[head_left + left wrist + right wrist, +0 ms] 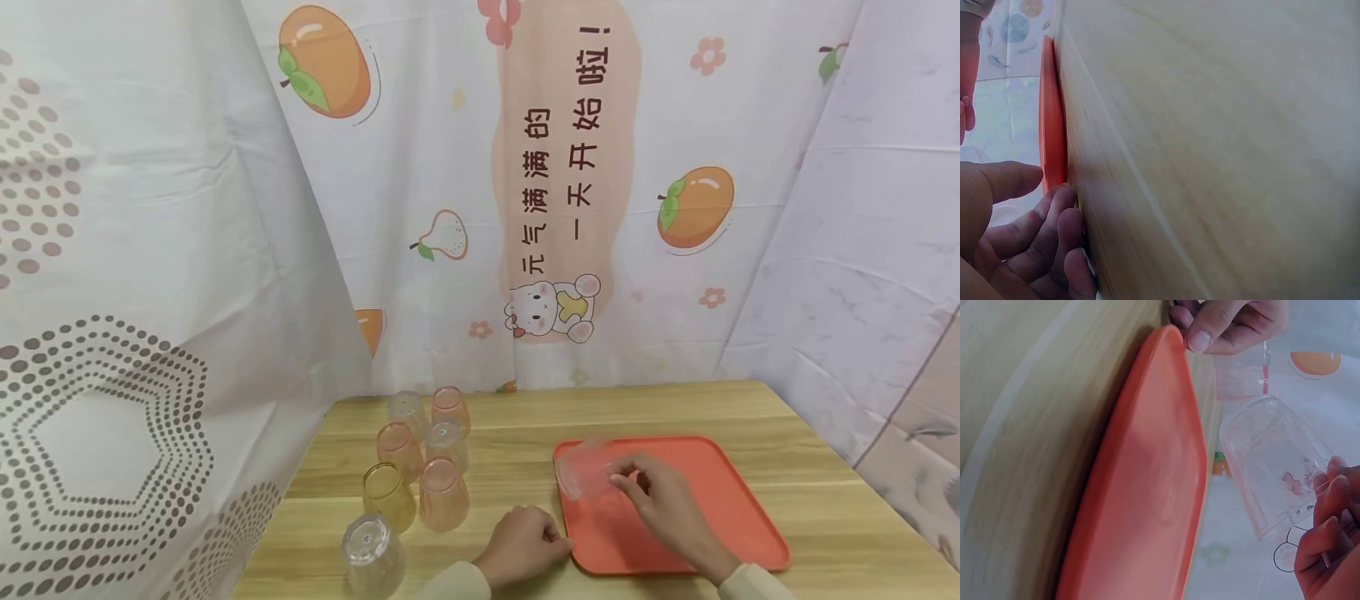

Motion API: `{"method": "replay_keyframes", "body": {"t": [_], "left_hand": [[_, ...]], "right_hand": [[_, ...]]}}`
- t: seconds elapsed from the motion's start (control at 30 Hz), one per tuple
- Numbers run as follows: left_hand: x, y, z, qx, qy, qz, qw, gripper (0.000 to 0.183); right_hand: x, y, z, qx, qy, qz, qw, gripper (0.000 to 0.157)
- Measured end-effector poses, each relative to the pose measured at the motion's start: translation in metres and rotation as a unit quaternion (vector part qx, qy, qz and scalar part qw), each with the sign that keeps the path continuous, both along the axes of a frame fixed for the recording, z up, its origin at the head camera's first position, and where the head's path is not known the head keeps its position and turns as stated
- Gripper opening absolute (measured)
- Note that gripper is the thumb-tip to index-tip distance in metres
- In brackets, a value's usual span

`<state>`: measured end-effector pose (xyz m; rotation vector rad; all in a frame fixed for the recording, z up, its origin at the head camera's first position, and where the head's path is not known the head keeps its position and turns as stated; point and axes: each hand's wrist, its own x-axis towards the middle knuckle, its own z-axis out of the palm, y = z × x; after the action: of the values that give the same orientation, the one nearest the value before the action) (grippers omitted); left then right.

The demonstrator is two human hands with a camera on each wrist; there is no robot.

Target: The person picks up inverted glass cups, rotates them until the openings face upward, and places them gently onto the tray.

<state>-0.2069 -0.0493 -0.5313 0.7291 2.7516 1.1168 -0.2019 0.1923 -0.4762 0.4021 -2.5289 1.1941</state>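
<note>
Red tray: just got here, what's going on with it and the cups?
A person's right hand holds a see-through cup raised over the left part of the red tray. The left hand holds the tray's near left corner. Seven other cups, some clear, some tinted pink or yellow, stand grouped on the wooden table left of the tray.

back cloth [472,150]: fruit prints [330,62], 2 text columns [582,157] | left cloth [150,267]: dotted | tabletop [513,467]: wood-grain
</note>
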Motion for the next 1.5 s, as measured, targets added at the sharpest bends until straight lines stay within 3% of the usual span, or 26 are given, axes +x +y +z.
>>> {"method": "replay_keyframes", "body": {"t": [0.37, 0.53, 0.73, 1.07, 1.5], "left_hand": [[0.0, 0.005, 0.008, -0.016, 0.009, 0.002, 0.9998, 0.033], [0.0, 0.009, 0.006, -0.01, -0.006, -0.003, 0.9999, 0.039], [0.0, 0.013, 0.003, -0.028, 0.001, 0.008, 0.9996, 0.04], [0.003, 0.014, 0.002, -0.044, 0.011, 0.023, 0.9987, 0.046], [0.005, 0.016, 0.004, -0.033, 0.005, 0.02, 0.9992, 0.045]], "right_hand": [[-0.005, 0.009, 0.005, 0.018, 0.01, -0.016, 1.0, 0.007], [-0.006, 0.014, 0.006, 0.03, 0.022, -0.026, 0.999, 0.007], [-0.009, 0.019, 0.007, 0.043, 0.038, -0.032, 0.998, 0.007], [-0.018, 0.035, 0.009, 0.074, 0.1, -0.034, 0.992, 0.013], [-0.029, 0.058, 0.007, 0.133, 0.194, -0.041, 0.971, 0.025]]}}
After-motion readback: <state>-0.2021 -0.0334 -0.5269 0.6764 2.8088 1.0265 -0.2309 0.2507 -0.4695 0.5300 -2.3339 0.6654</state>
